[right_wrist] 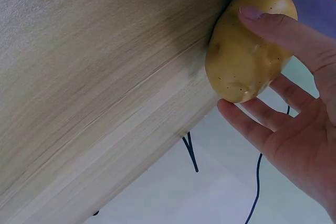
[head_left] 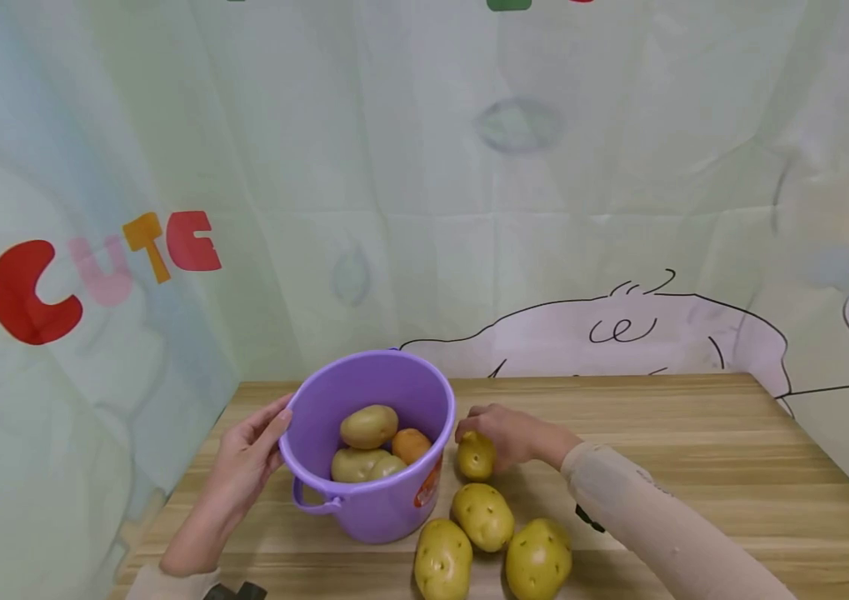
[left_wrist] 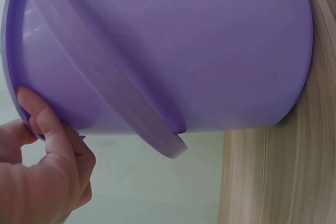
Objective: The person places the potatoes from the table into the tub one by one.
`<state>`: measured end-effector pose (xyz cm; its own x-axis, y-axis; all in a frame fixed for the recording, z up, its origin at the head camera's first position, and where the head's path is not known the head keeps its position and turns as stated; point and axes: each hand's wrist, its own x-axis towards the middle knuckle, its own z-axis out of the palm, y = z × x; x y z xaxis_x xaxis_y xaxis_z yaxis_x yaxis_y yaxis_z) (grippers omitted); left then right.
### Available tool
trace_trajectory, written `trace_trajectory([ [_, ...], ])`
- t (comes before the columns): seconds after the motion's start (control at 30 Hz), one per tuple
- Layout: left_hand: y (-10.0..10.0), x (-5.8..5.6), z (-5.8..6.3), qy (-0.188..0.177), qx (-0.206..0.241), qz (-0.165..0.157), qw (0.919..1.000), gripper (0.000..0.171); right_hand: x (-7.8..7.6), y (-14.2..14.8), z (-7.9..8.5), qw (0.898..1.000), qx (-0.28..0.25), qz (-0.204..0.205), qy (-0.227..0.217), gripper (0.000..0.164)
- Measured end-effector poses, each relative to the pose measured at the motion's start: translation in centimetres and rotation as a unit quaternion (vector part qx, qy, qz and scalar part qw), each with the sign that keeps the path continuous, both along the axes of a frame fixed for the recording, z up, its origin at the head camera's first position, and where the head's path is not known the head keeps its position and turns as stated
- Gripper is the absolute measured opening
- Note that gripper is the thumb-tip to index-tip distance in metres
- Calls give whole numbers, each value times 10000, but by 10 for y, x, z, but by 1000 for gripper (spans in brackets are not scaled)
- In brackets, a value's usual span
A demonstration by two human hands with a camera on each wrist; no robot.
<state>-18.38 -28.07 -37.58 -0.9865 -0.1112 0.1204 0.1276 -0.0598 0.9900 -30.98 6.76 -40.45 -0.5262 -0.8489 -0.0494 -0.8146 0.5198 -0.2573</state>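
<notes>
1. Okay, left hand [head_left: 246, 454] pinches the rim of the purple bucket [head_left: 382, 518];
2. right hand [head_left: 514, 433] has thumb and fingertips round a potato [head_left: 476, 460], just right of the bucket;
3. grasping step, I reckon; next move probably calls for a snug grip and enough height to clear that rim

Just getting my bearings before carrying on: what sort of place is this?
Possibly a makeshift filming booth: cartoon-printed fabric hangs behind and beside a wood-grain tabletop, with a purple bucket and yellow potatoes on it.
</notes>
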Motion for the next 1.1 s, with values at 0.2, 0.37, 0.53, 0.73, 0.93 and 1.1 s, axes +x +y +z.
trace_trajectory([
  [0.2,1,1,1,-20,6,4,10000,55,1,-1,-2,9998,141,-10,130,59],
  [0.37,0,2,0,-13,-12,-48,10000,57,2,-1,-3,9992,340,-117,150,58],
  [0.53,-1,2,0,20,-59,-66,10000,59,1,-1,-3,9991,335,-162,187,59],
  [0.73,0,0,1,31,-28,-59,10000,57,0,1,-4,9994,220,-70,265,58],
  [0.93,0,0,1,74,12,-72,9999,56,-1,5,-2,9995,75,49,318,56],
  [1.1,0,0,0,7,30,-66,10000,56,-2,9,-1,9996,46,31,271,58],
])
